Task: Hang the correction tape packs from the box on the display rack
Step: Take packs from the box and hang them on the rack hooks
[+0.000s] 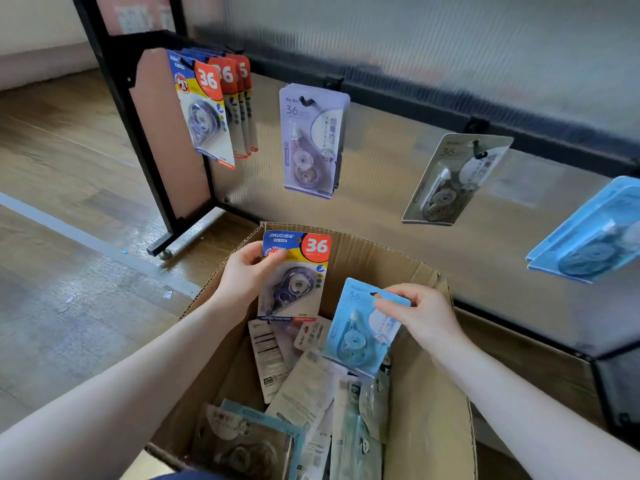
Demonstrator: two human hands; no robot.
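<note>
Packs (294, 275) in hands (244, 275) (both)

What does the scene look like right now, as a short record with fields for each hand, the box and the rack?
left hand: left hand holds the blue, yellow and red pack by its left edge, above the box
right hand: right hand pinches the light blue pack at its top, near the hang hole
box: cardboard box open, more packs lying loose inside
rack: display rack carries hung packs in four groups: red and blue, purple, grey, light blue
</note>
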